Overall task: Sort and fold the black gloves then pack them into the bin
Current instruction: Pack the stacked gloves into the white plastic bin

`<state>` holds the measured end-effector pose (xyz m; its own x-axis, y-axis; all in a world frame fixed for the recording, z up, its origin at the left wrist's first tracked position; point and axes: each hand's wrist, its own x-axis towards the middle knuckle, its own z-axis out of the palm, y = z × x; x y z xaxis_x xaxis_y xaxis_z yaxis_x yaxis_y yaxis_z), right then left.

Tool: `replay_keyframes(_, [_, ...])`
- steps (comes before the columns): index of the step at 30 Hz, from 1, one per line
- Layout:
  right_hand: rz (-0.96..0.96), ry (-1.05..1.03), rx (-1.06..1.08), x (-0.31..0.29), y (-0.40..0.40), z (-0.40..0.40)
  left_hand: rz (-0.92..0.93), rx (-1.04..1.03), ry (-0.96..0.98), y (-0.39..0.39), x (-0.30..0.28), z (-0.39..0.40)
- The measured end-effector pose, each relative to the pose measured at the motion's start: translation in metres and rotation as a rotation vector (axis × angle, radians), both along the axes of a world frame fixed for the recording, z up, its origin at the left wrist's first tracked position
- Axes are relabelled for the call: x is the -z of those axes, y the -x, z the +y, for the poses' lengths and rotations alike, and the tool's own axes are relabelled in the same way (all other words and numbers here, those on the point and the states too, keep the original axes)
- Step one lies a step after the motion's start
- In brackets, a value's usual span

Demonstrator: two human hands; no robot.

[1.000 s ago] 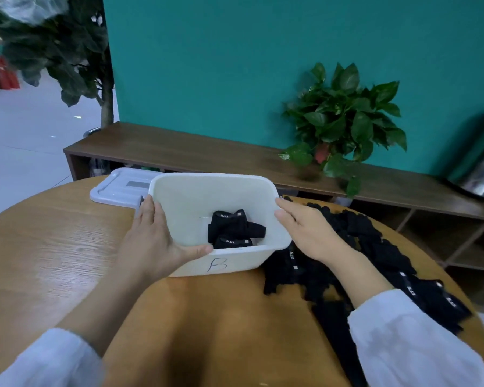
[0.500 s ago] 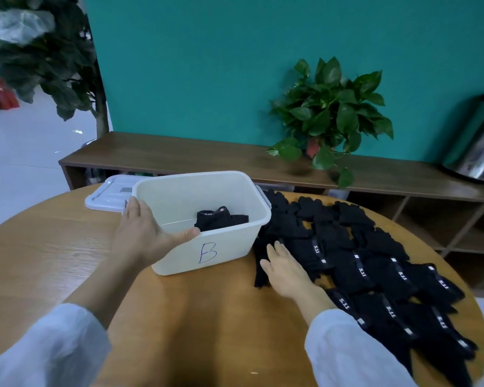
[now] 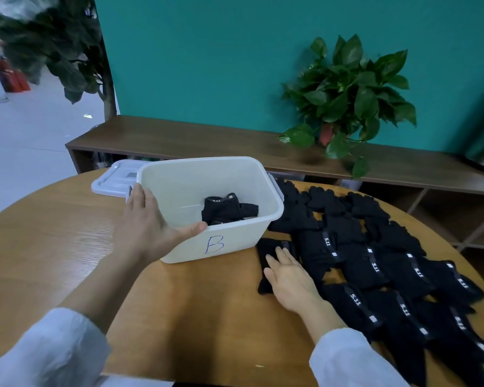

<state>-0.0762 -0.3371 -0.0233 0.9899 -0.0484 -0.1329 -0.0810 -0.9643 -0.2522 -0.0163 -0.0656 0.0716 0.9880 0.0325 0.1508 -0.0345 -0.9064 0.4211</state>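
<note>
Resting flat, fingers straight and together, the right hand (image 3: 288, 277) presses a black glove (image 3: 271, 252) at the near edge of the glove pile (image 3: 389, 263) along the surface's (image 3: 67, 247) right edge. Farther back, the left hand (image 3: 148, 227) grips the bin's (image 3: 235, 241) near-left corner, thumb over the rim; folded gloves (image 3: 227, 209) lie inside.

- Bin (image 3: 236, 236): handwritten blue "B" on near wall.
- Loose black gloves (image 3: 375, 263) on table: white "5.11" on cuff bands, readable on several; others too blurred.
- Folded gloves in the bin (image 3: 227, 209): small white "5.11" on cuff.
- Lid (image 3: 115, 181) label: unreadable.
</note>
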Motion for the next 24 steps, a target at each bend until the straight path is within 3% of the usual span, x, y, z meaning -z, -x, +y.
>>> replay_keyframes(9, [-0.021, -0.156, -0.163, -0.009, 0.04, -0.004, 0.014, 0.029, -0.006, 0.002, 0.0, 0.002])
replay_keyframes(17, [-0.052, -0.143, -0.419, -0.016, 0.056, 0.003, 0.014, 0.049, 0.016, 0.005, 0.0, 0.003])
replay_keyframes(21, [-0.183, -0.199, -0.349, -0.018, 0.062, 0.014, -0.005, 0.048, 0.015, 0.008, 0.002, 0.002])
replay_keyframes(24, [-0.305, -0.09, -0.273, -0.014, 0.061, 0.03, -0.038, 0.042, 0.012, 0.005, 0.008, 0.004])
